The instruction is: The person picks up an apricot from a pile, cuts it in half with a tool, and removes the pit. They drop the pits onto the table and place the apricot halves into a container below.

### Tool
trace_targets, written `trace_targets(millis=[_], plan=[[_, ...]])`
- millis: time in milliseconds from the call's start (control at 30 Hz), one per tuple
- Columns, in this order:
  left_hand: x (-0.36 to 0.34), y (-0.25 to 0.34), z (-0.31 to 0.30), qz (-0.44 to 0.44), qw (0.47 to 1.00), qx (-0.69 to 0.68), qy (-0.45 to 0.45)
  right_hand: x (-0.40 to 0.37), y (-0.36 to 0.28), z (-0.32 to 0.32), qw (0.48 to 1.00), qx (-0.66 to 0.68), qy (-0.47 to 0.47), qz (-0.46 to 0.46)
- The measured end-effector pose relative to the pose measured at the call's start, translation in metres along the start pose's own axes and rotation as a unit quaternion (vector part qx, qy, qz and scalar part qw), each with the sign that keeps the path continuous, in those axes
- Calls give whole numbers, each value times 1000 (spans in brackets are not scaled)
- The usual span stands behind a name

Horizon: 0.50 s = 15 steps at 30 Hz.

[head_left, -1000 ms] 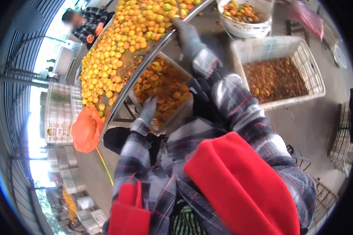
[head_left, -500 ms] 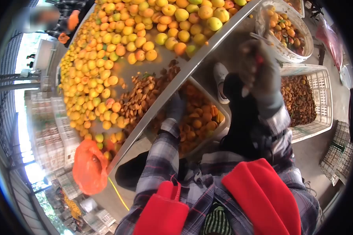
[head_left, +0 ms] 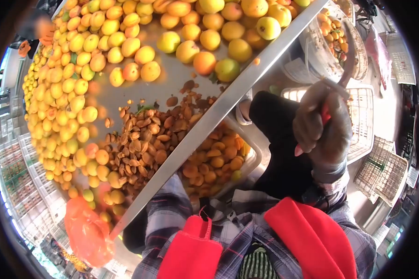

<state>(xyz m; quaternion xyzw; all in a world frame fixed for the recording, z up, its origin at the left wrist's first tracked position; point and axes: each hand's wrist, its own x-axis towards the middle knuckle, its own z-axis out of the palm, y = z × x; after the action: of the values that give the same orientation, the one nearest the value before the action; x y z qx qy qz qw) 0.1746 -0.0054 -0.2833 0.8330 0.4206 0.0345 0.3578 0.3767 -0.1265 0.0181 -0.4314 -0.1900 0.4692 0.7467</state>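
My right hand (head_left: 325, 123), in a dark grey glove, is raised over my knee at the right. It is closed around the red handle of a knife (head_left: 348, 63), whose brownish blade points up beside a white bucket. My left sleeve (head_left: 170, 200) reaches under the metal table edge (head_left: 228, 95), and that hand is hidden below it. Under the edge stands a crate of halved apricots (head_left: 214, 160). On the table lie a heap of brown apricot stones (head_left: 146, 139) and many whole yellow-orange apricots (head_left: 65, 97).
A white bucket (head_left: 358, 56) with apricot pieces stands at the upper right. A white plastic crate (head_left: 362, 118) is behind my right hand, and mesh crates (head_left: 381, 172) lie farther right. An orange plastic bag (head_left: 88, 232) hangs at the table's lower left corner.
The view has shifted, bringing the table nearer. My right hand has lowered slightly, its knife now plainer. My left hand, seen earlier at the crate, has gone out of sight under the edge.
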Motion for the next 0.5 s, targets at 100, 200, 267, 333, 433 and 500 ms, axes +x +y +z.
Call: trace_targets(millis=[100, 200, 267, 333, 433, 500], plan=[[-21, -19, -15, 2, 1000, 17, -14, 1, 4, 6, 999, 46, -24, -12], [-45, -32, -31, 6, 999, 34, -27, -1, 8, 12, 998, 50, -41, -10], [-58, -32, -34, 12, 999, 33, -34, -2, 11, 22, 998, 38, -38, -11], [-66, -27, -33, 24, 999, 24, -39, -2, 12, 26, 999, 28, -39, -1], [-80, -22, -36, 42, 998, 13, -54, -2, 16, 27, 999, -6, -48, 6], [-81, -20, -43, 56, 996, 11, -61, 1, 17, 28, 999, -9, -44, 1]])
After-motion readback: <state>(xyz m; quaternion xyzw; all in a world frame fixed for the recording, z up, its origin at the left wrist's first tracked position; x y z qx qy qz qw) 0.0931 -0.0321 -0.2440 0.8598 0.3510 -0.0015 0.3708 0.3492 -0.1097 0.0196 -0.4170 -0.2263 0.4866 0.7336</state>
